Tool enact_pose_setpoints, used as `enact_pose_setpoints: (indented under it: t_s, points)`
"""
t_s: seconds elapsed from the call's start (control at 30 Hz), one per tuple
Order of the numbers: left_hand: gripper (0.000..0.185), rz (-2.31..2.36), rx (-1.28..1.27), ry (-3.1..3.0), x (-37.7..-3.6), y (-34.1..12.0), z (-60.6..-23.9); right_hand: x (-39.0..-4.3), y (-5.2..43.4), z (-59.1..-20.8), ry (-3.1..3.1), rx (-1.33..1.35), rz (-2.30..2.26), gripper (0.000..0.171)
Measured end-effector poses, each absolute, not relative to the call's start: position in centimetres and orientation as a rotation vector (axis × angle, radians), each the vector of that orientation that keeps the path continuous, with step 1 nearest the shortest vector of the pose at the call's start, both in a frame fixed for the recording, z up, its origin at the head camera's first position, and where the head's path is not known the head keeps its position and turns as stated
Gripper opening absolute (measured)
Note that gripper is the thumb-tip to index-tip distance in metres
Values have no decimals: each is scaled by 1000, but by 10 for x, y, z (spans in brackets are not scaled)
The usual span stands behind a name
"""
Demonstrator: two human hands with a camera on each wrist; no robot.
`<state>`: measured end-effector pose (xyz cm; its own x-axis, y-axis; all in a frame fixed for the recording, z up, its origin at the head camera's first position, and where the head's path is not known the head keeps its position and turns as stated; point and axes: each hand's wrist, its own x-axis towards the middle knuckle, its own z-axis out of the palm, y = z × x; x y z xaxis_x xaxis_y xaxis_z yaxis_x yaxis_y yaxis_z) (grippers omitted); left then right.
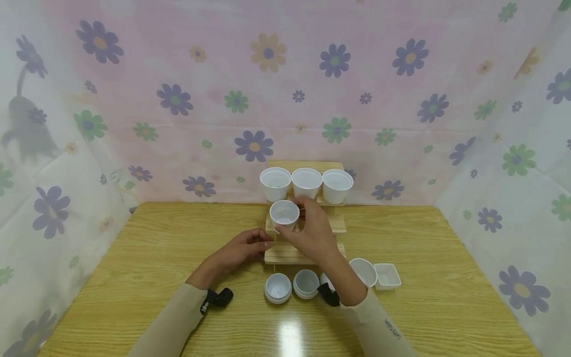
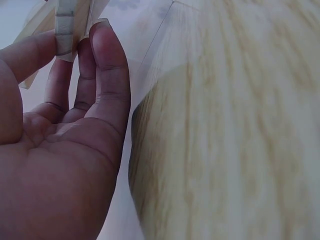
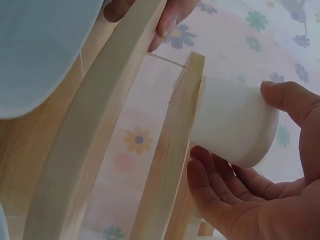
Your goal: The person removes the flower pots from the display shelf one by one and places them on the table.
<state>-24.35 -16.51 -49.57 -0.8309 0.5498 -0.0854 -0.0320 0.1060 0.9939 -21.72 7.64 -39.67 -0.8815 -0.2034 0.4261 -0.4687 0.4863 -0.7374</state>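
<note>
Head view: a three-step wooden rack (image 1: 332, 224) stands at the far middle of the counter (image 1: 134, 258), and serves as the landmark. The right hand (image 1: 312, 233) reaches over the rack; its grip is curled round a white cup (image 1: 284, 214), with thumb and fingers on the cup wall. The cup sits at the left end of the rack's middle step, its base against the wood in the right wrist view (image 3: 235, 120). The left hand (image 1: 243, 250) is at the rack's left end by the lowest step; its grip pinches the slat end between thumb and fingertips (image 2: 102, 45).

Three white cups (image 1: 307, 182) stand in a row on the rack's top step. On the counter just in front of the rack lie two round containers (image 1: 292, 285), a white bowl (image 1: 363, 271) and a small square tray (image 1: 387, 275).
</note>
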Motion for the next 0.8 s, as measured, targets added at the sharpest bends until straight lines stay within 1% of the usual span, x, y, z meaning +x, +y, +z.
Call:
enact_pose_setpoints:
  t_s: [0.3,0.8]
  points:
    - [27,1753,498,1981,-243,-166,-495,-214,81,-392,-2472,538,1325,69]
    - [27,1764,489,1962,-241,-165,-492,-209,84,-385,-2458,556,1393,68]
